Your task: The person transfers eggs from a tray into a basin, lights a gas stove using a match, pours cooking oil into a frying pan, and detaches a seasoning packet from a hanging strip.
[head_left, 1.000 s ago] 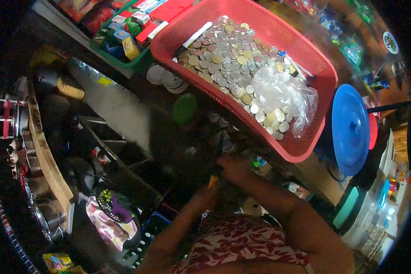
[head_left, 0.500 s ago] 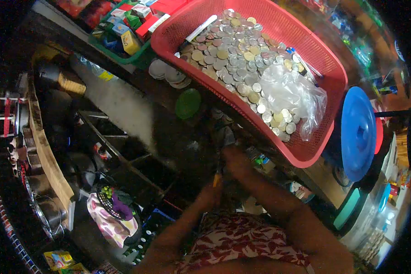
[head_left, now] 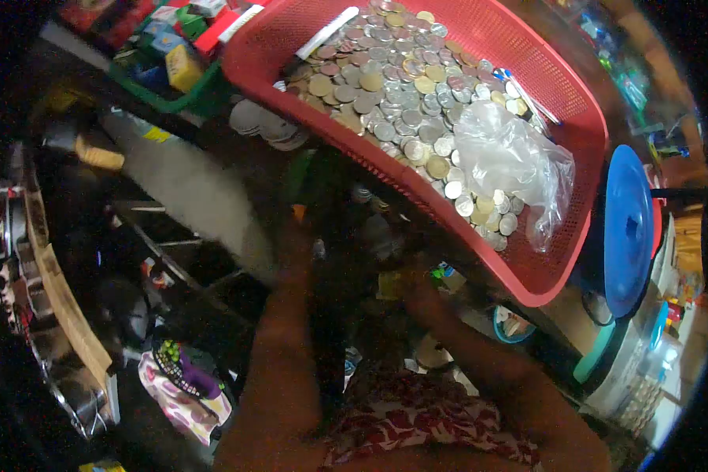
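In the dim space below the red basket, my left hand (head_left: 295,236) reaches forward, with a small orange object (head_left: 299,211) at its fingertips. It looks closed on this object, whose kind I cannot make out. Just beyond lies a dark green round thing (head_left: 300,177), mostly in shadow. My right hand (head_left: 421,291) is low under the basket's near side, beside a dull yellowish patch (head_left: 389,285). Shadow and blur hide its fingers. Coins (head_left: 417,86) and a crumpled clear plastic bag (head_left: 503,157) fill much of the red basket (head_left: 480,271).
A green basket of small boxes (head_left: 189,98) stands at upper left. Stacked pale round things (head_left: 267,126) sit beside the red basket. At right are a blue round lid (head_left: 628,232) and a teal-rimmed bowl (head_left: 514,324). A patterned cloth (head_left: 182,401) lies lower left.
My left hand has moved forward and left, away from my right hand, and the orange object has gone with it. My right hand has shifted slightly right and back. The view has shifted a little.
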Available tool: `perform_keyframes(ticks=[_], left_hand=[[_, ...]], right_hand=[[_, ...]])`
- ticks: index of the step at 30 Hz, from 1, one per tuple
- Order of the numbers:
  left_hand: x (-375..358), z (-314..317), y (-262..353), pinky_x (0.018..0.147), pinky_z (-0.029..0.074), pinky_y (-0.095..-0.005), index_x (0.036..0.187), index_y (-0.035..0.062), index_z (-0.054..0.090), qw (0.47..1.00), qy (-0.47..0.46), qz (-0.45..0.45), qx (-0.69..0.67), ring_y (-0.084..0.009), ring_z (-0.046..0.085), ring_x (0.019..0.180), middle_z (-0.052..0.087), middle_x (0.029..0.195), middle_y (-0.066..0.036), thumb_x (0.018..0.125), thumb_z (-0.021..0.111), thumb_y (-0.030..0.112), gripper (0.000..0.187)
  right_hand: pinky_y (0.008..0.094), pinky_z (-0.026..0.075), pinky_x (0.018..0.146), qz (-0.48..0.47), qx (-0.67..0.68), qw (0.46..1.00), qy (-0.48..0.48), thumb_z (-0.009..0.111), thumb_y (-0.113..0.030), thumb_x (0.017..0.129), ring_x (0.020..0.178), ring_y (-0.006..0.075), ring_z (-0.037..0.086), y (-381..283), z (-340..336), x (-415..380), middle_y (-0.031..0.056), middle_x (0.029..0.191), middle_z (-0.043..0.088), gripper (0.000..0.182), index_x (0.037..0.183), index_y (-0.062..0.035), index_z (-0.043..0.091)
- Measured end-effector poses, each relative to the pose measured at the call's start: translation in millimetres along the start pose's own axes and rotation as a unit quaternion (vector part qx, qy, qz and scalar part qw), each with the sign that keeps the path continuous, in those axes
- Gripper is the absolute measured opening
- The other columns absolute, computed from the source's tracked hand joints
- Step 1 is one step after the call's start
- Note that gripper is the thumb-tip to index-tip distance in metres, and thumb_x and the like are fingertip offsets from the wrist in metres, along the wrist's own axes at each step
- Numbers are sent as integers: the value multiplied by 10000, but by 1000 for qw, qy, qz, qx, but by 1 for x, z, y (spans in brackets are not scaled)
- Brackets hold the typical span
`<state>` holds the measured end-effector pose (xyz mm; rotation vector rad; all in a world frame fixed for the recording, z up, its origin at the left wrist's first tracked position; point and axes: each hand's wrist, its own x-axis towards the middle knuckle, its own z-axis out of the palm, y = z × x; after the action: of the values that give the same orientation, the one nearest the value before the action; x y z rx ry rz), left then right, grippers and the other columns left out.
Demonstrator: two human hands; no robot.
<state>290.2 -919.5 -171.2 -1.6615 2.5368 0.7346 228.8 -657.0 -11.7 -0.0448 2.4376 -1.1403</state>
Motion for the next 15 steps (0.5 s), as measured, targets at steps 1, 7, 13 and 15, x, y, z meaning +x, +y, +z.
perform_keyframes(ticks=[1,7,13,15], left_hand=[[10,5,4,772,520,-399,1209,20,513,1000,3,-6,6,-269,607,887,583,1094,-201,910,614,252,391],[39,25,18,799,516,-396,1202,13,510,999,20,-20,20,-272,599,914,574,1112,-199,910,613,224,374],[55,30,25,826,511,-392,1194,6,508,997,61,-41,13,-275,590,942,565,1129,-197,911,613,197,358],[57,22,30,835,509,-391,1192,4,507,995,88,-46,-4,-276,587,951,562,1135,-196,911,612,188,352]], right_hand=[[400,479,849,43,-18,998,32,538,-246,958,941,270,594,-15,-11,-6,163,1036,622,316,1184,-25,539],[402,461,902,17,-70,993,-96,559,-268,945,1025,275,578,124,-44,-41,167,1111,606,337,1186,-33,563],[414,496,812,5,-58,996,-67,612,-276,868,892,293,628,125,-79,-70,159,973,650,314,1057,-25,618],[420,518,754,-13,-48,997,-66,632,-275,833,804,301,656,138,-83,-80,154,886,677,301,992,-19,640]])
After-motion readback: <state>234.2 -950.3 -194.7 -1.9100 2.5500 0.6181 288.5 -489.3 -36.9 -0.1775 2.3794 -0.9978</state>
